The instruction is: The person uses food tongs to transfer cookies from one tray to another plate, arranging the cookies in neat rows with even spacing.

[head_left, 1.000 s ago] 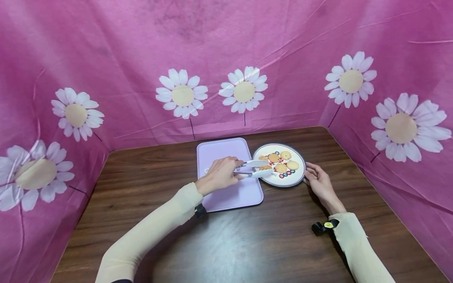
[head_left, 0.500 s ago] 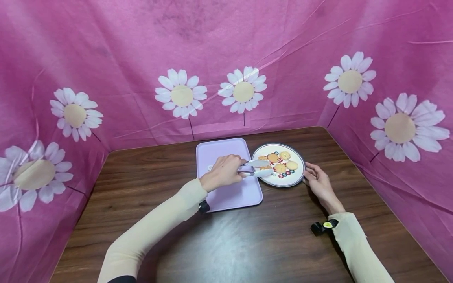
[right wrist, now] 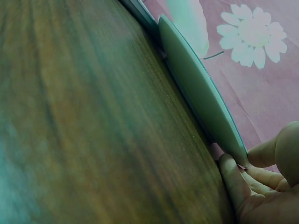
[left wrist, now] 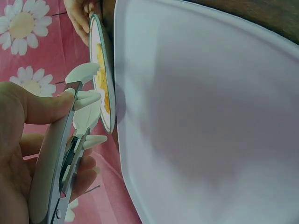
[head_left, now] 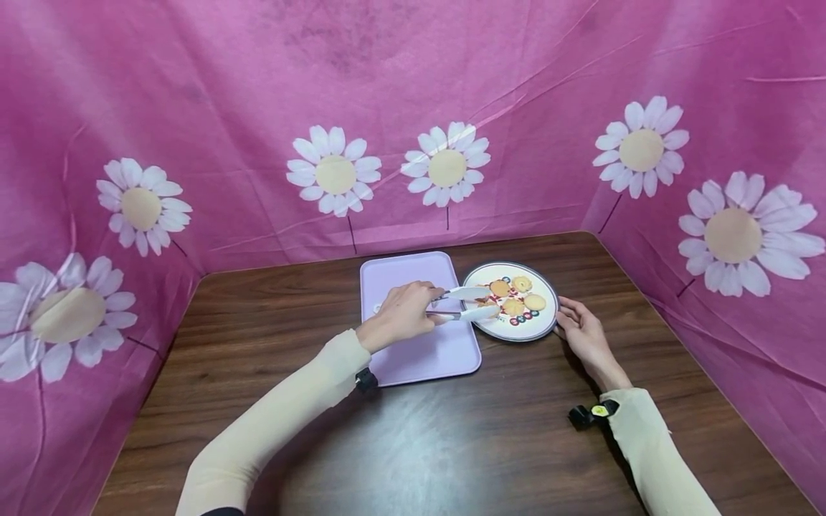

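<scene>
My left hand [head_left: 401,313] grips metal tongs [left wrist: 49,161] with white tips, thumb on one arm and fingers round the other. The tips stand apart over the left side of a round white plate [head_left: 538,326] with a dark rim and printed pattern. Several pale and golden cookies [head_left: 534,302] lie on it; those at its left are partly hidden behind the tips. At the plate's right edge my right hand [head_left: 584,333] pinches the rim, thumb above and fingers below. In the right wrist view the underside of the plate [right wrist: 201,93] shows beside the fingers.
A lilac tray [head_left: 426,358] lies on the brown wooden table [head_left: 413,451], left of the plate and beneath my left hand. A small white spot on it shows beside that hand. A pink cloth [head_left: 258,86] with daisies surrounds the table's back and sides.
The tongs moved slightly right, then back left, and their tips now stand a little wider apart. The right hand and plate stay put.
</scene>
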Available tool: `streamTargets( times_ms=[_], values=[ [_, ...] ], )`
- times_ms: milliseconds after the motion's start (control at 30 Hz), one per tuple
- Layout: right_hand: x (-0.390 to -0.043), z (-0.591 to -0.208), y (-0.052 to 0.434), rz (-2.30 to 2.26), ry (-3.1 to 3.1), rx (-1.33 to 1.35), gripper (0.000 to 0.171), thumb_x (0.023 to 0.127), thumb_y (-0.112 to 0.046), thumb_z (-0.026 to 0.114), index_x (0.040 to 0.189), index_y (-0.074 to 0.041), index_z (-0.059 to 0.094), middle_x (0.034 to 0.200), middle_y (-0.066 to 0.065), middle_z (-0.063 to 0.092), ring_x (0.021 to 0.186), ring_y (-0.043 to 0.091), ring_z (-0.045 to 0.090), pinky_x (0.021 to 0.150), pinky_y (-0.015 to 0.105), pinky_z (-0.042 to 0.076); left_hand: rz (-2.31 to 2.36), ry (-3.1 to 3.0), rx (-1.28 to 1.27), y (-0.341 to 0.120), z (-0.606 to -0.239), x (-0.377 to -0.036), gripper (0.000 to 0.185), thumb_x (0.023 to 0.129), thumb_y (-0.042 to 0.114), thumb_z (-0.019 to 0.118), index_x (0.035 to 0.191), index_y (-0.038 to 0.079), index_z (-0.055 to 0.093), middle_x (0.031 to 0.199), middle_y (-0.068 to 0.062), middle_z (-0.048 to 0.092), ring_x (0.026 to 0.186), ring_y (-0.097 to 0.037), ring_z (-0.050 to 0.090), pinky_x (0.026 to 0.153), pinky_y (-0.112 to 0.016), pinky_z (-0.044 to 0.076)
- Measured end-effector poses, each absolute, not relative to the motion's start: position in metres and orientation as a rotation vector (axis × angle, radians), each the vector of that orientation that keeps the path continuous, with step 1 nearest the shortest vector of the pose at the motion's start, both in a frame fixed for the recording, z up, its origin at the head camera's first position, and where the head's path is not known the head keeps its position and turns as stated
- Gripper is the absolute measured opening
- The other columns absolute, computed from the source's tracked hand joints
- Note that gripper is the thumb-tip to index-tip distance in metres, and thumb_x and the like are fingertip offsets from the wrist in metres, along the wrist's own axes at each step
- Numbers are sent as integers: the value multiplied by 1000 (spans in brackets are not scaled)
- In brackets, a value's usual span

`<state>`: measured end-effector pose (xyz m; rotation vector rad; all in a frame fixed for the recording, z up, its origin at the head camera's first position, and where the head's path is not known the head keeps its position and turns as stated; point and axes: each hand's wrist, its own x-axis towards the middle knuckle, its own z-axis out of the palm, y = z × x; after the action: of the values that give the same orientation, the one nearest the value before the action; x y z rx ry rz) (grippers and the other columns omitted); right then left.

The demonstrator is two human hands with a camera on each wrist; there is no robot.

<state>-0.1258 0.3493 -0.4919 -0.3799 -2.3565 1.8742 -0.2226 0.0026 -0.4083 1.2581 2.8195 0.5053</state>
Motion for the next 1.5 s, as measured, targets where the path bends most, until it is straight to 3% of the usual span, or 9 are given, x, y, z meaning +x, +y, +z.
streamTargets(
  times_ms=[200,400,667,900,1000,1200,1367,1500],
  values=[
    [-129,-493,350,1864,-2375,-390,54,112,-12,40,160,8,26,152,34,41,104,-20,55,88,6,51,677,2853,1166,-19,-407,-222,47,91,29,80,135,13,70,117,-5,76,101,-21,69,79,-46,59],
    [-129,-493,349,1853,-2389,-391,55,112,-13,41,160,9,26,153,34,41,103,-20,55,88,6,51,788,2954,1087,-52,-404,-224,53,90,37,81,137,13,69,119,-5,76,108,-25,72,82,-48,60],
    [-126,-493,350,1844,-2378,-394,56,111,-15,45,159,9,28,135,9,57,103,-18,57,87,7,52,872,3025,884,-102,-409,-226,64,90,39,80,145,12,63,134,-10,70,118,-31,69,89,-53,58],
    [-127,-494,351,1840,-2379,-401,56,111,-15,45,159,9,29,132,4,58,103,-18,57,86,7,52,885,3082,725,-146,-425,-226,72,89,39,81,146,2,58,137,-18,68,118,-36,68,92,-55,57],
    [-128,-494,351,1844,-2382,-393,56,111,-16,45,159,8,29,128,-4,59,103,-18,57,86,7,52,883,3127,623,-164,-434,-225,73,88,40,82,144,0,59,132,-18,69,116,-39,67,92,-57,55],
    [-129,-494,351,1879,-2354,-392,56,111,-15,46,159,9,29,122,-12,58,102,-17,57,85,7,52,822,3203,394,-194,-449,-224,55,86,40,82,119,-2,68,108,-22,69,96,-43,65,80,-58,52],
    [-128,-493,351,1840,-2374,-387,55,111,-14,45,158,9,29,122,-11,59,102,-17,57,85,7,52,759,3224,283,-208,-456,-223,64,88,41,80,126,-7,64,110,-29,68,102,-51,65,82,-62,51],
    [-127,-493,350,1831,-2380,-387,55,111,-15,45,158,8,30,124,-8,59,102,-17,57,86,7,52,737,3207,218,-212,-458,-223,59,87,43,80,117,-6,64,101,-26,65,94,-50,64,77,-60,50]
  ],
)
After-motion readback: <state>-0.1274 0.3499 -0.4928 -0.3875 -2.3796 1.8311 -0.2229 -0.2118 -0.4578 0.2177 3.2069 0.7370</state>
